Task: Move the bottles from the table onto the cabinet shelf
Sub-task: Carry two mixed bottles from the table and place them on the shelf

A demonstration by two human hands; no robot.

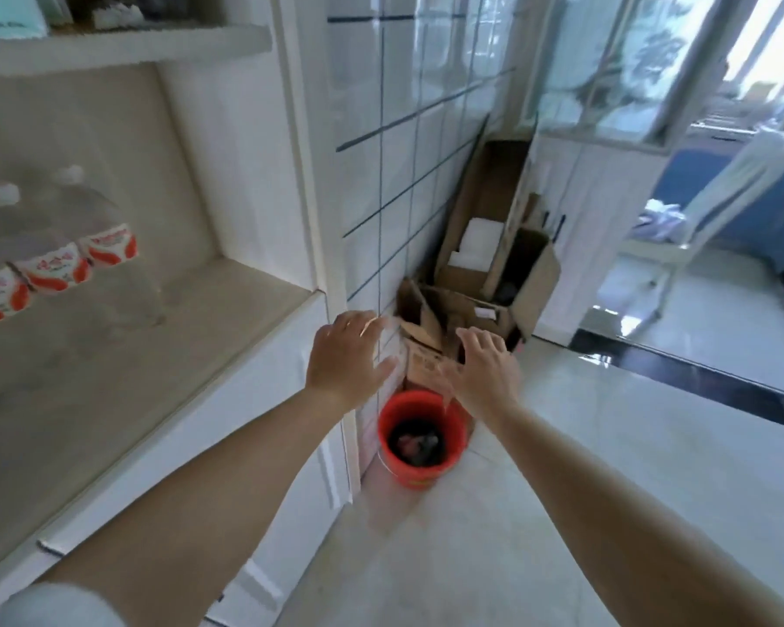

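Three clear bottles (60,264) with red and white labels stand in a row on the cabinet shelf (227,305), at its left side, near the back wall of the shelf. They look blurry. Their white caps point up. The two on the left touch each other at the labels; the third one is just beside them. The right half of the shelf is bare, all the way to its front edge and its right wall. Another shelf (123,47) sits above, with some blurry things on it.

Both hands are out in front of the cabinet, past the right end of the shelf, and they hold nothing. The left hand (347,357) is spread, palm down, fingers loose and a bit apart. The right hand (483,371) is also spread, fingers pointing forward. The hands are near each other but do not touch. Both arms reach out straight from the bottom of the view.

Below and between the hands, a red bucket (419,438) stands on the pale floor (607,468), close to the cabinet's corner. It has something dark inside. Behind it, brown cardboard boxes (485,273) lean in the corner against the white tiled wall (408,142). The floor to the right is wide open.
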